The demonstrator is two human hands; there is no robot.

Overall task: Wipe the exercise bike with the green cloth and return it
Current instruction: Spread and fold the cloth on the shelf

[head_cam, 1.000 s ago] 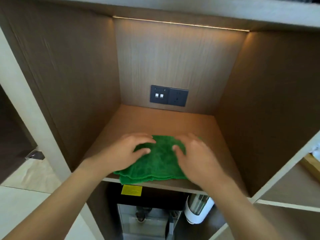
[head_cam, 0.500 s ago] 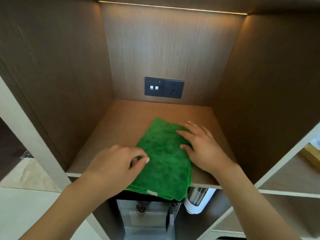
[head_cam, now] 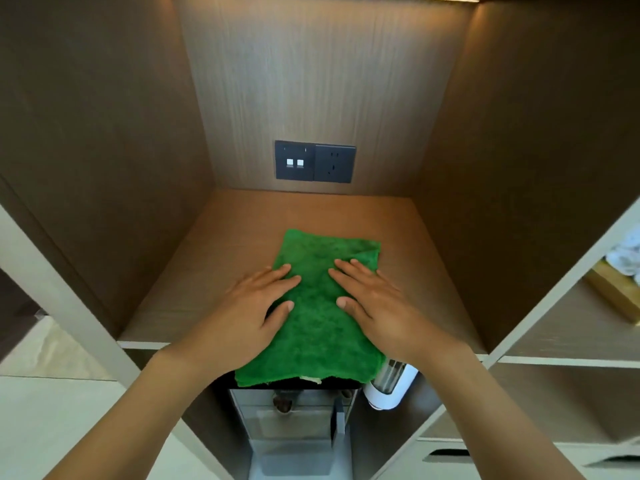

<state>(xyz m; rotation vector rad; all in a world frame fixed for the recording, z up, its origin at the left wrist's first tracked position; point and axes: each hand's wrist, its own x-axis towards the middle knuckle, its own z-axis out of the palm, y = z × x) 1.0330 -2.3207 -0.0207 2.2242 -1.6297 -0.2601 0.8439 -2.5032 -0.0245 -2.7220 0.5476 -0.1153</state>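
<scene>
Where half a second ago the left hand [head_cam: 254, 306] pinched its edge, both it and the right hand [head_cam: 370, 303] now lie open, palms flat on the green cloth [head_cam: 315, 327], mid-frame on the wooden shelf [head_cam: 221, 258], its near edge overhanging, so the return looks almost finished.

The green cloth [head_cam: 322, 306] is a plain bright green. The shelf [head_cam: 242, 230] and its walls show brown wood grain. The socket plate [head_cam: 315, 162] is dark grey, with two white squares.
</scene>
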